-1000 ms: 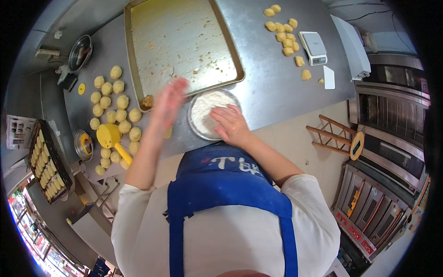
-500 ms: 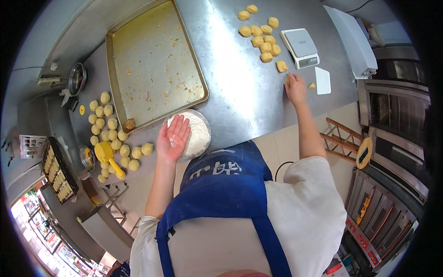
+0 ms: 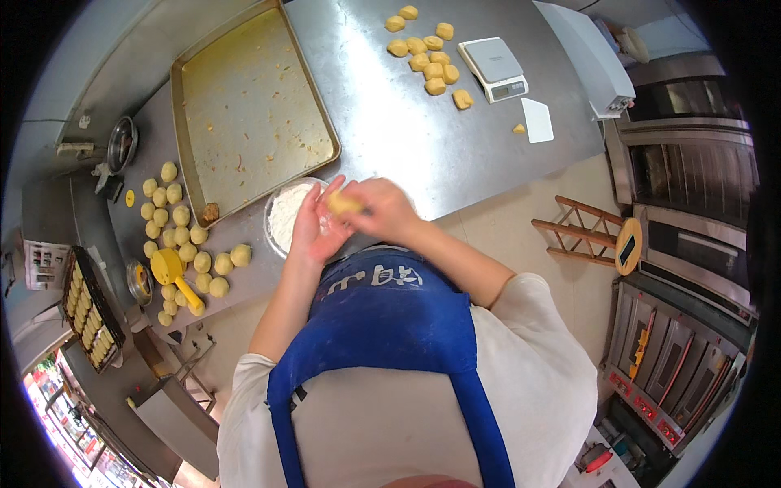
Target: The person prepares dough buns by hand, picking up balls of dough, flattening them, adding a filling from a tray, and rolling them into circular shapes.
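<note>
My right hand (image 3: 386,210) pinches a yellow dough piece (image 3: 343,203), slightly blurred, just over the palm of my left hand (image 3: 319,226). That left palm is turned up, its fingers stretched out, with white flour on the skin. Whether the dough touches the palm I cannot tell. Right beside my left hand stands a bowl of flour (image 3: 283,216), partly hidden by the fingers. More yellow dough pieces (image 3: 434,71) lie in a cluster at the far side of the metal table, one small scrap (image 3: 518,128) apart from them.
A large stained baking tray (image 3: 252,114) covers the table's left part. Pale round balls (image 3: 181,215) are grouped left of it, with a yellow scoop (image 3: 168,267) among them. A digital scale (image 3: 494,65) and white scraper (image 3: 537,120) lie far right. A wooden stool (image 3: 586,232) stands on the floor.
My right hand has come from the table beside the scale over to my left palm, bringing a dough piece with it. The view has shifted a little.
</note>
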